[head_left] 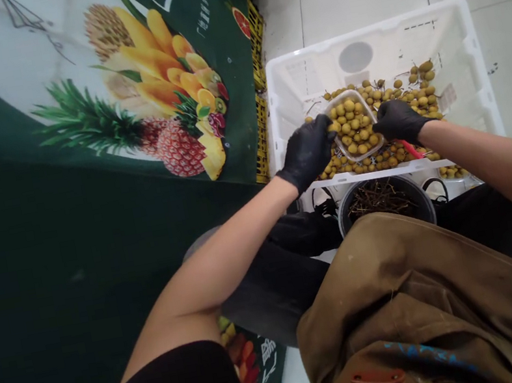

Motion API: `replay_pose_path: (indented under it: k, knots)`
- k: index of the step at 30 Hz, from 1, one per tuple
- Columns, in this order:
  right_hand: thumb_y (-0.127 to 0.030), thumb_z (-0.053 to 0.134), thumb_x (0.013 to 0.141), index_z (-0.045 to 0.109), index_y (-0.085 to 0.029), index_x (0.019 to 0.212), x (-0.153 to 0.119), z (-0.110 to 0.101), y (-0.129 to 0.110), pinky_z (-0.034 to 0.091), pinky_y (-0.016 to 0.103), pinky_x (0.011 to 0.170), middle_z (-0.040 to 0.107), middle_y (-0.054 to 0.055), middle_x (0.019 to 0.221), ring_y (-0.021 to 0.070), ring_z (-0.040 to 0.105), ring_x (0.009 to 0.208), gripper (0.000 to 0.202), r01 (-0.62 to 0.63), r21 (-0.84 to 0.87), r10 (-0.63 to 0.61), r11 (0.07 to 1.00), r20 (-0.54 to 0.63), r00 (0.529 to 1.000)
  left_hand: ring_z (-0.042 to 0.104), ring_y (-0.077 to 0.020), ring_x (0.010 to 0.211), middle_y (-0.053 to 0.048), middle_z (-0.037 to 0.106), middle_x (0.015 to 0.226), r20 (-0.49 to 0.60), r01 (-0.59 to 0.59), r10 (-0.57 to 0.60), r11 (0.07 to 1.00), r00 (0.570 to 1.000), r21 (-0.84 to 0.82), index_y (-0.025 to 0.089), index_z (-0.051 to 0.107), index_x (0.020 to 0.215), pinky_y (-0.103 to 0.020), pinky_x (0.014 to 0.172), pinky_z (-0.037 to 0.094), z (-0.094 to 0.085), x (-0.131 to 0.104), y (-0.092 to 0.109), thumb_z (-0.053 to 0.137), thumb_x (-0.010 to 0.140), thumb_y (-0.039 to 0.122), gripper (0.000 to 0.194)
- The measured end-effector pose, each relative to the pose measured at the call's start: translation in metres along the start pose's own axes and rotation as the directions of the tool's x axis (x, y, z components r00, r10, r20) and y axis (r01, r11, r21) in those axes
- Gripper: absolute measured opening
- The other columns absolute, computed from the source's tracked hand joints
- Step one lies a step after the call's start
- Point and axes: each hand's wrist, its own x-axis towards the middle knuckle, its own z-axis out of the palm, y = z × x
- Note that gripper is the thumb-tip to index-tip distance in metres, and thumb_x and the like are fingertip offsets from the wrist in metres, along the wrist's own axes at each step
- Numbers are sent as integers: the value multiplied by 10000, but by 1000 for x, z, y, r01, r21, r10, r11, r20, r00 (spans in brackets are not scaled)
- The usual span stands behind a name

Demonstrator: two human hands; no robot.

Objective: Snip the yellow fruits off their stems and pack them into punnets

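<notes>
Two hands in black gloves hold a clear tub over the near half of a white crate (407, 39). The left hand (309, 149) grips the tub's left edge, the right hand (399, 120) its right edge; both are closed to a narrow pinch. The tub (368, 154) is a thin, see-through square with rounded corners, tilted slightly and filled in a heaped layer with tan fruit (352, 124). The step in hand appears to be steadying or adjusting this filled tub; the next move would call for an even grip on both edges, since round fruit could roll over the low rim.

Loose fruit (423, 99) of the same kind, small, round and matt-skinned, some on short stalks, covers much of the crate floor. The crate is of milky, smooth plastic with a thick flat rim. A red handle (410, 149) shows just below the right hand; whether it is held or lying there cannot be told. On the near side, a dark round bucket (431, 200) contains brittle, tangled twigs (379, 197), and a creased brown cloth apron (375, 276) overlaps its near edge.
</notes>
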Motion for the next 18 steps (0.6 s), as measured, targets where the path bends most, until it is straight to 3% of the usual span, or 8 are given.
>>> replay_pose_path:
  k: [3, 6, 8, 11, 14, 18]
  knots:
    - [-146, 838, 895, 822, -168, 982, -3, -8, 0, 700, 432, 959, 855, 149, 914, 345, 870, 988, 92, 26, -53, -27, 998, -10, 1000, 823, -329, 1195, -164, 867, 1277, -35, -181, 179, 981, 983, -68, 176, 749, 1378, -466, 1033, 652, 19, -46, 12, 650, 1198, 304, 242]
    - [-143, 807, 903, 839, -154, 965, -8, -13, -2, 696, 435, 972, 845, 147, 884, 356, 864, 1033, 71, 45, -122, -46, 991, -6, 999, 836, -313, 1136, -135, 879, 1213, 39, -372, 377, 923, 926, -96, 186, 779, 1303, -462, 1002, 669, 44, -87, 37, 661, 1216, 346, 217]
    - [-132, 776, 909, 855, -138, 963, -11, -15, -4, 690, 444, 991, 846, 164, 885, 366, 860, 1059, 96, 54, -171, -56, 984, -6, 998, 837, -313, 1169, -134, 883, 1224, 106, -432, 444, 894, 890, -121, 187, 796, 1280, -462, 1027, 676, 61, -103, 50, 651, 1222, 330, 212]
    - [-108, 733, 897, 878, -114, 992, -17, -18, -8, 680, 455, 1024, 855, 184, 909, 378, 855, 1091, 174, 71, -220, -71, 973, 6, 997, 840, -315, 1241, -137, 891, 1278, 217, -397, 432, 898, 875, -189, 183, 823, 1265, -454, 1081, 691, 86, -110, 55, 690, 1190, 282, 182]
    - [-89, 716, 867, 881, -95, 1012, -23, -23, -11, 671, 470, 1050, 876, 214, 1003, 399, 847, 1121, 220, 92, -279, -99, 956, -11, 995, 830, -320, 1327, -120, 881, 1417, 264, -293, 371, 911, 891, -289, 211, 833, 1350, -453, 1116, 701, 104, -104, 49, 735, 1159, 267, 222]
    - [-98, 720, 883, 838, -141, 1011, -40, -33, -7, 665, 477, 1052, 879, 206, 1085, 384, 835, 1103, 179, 101, -270, -133, 958, -100, 986, 808, -337, 1390, -126, 835, 1548, 264, -240, 336, 910, 904, -337, 227, 817, 1417, -451, 1134, 698, 105, -100, 45, 727, 1158, 287, 280]
